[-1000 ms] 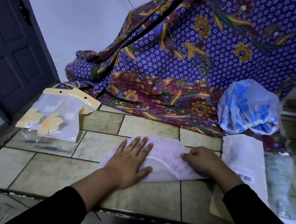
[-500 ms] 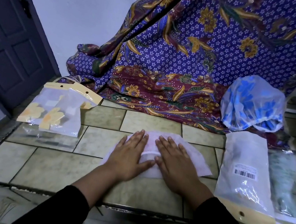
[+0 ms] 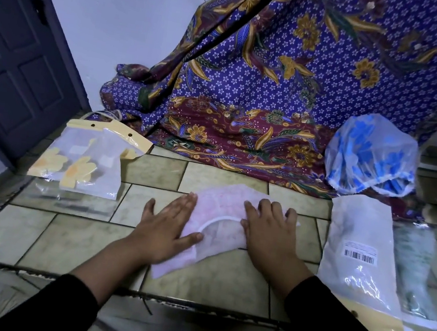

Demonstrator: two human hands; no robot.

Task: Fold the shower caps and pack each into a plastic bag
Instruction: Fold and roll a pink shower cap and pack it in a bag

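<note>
The folded pink shower cap (image 3: 222,208) lies on the tiled ledge (image 3: 31,236) under the 2 hands, its long axis running near-left to far-right. The left hand (image 3: 165,228) and right hand (image 3: 269,235) press it with flat, spread fingers, gripping nothing. The barcoded plastic bag (image 3: 361,243) lies just beside the right hand, on its outer side.

Tiled ledge (image 3: 31,236) bears pink shower cap (image 3: 221,211), barcoded bag (image 3: 358,228).

We hold our left hand (image 3: 164,226) and right hand (image 3: 267,236) flat, palms down, fingers straight, sleeves dark.
</note>
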